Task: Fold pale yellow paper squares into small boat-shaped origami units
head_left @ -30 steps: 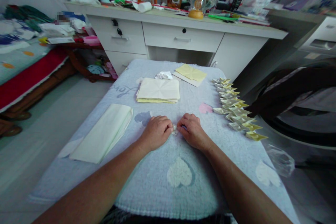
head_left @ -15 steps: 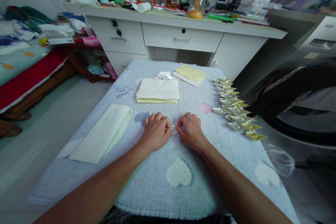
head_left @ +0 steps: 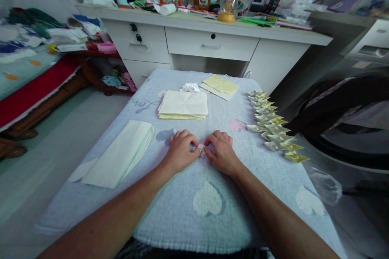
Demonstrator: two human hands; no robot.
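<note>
Between my two hands is a small, whitish, crumpled piece (head_left: 202,151), too small to name surely; it may be paper. My left hand (head_left: 182,149) pinches it from the left with thumb and forefinger. From the other side, my right hand (head_left: 221,149) closes its thumb and forefinger on the same piece. Beyond the hands lies a stack of creased cream and yellow paper sheets (head_left: 183,104). A long folded bundle of pale paper (head_left: 121,153) rests to the left. Rows of folded paper boats (head_left: 272,125) stand along the right side.
A pale blue cloth with heart prints (head_left: 164,218) covers the table. At its far side are a crumpled white tissue (head_left: 190,87) and yellow and white sheets (head_left: 220,85). Behind stands a cluttered white desk (head_left: 212,28); a washing machine (head_left: 370,48) is at right, a bed (head_left: 30,77) at left.
The thumb and forefinger of my left hand have shifted slightly and now show a rounder gap. My right hand stays almost in place. The papers and boats have not moved.
</note>
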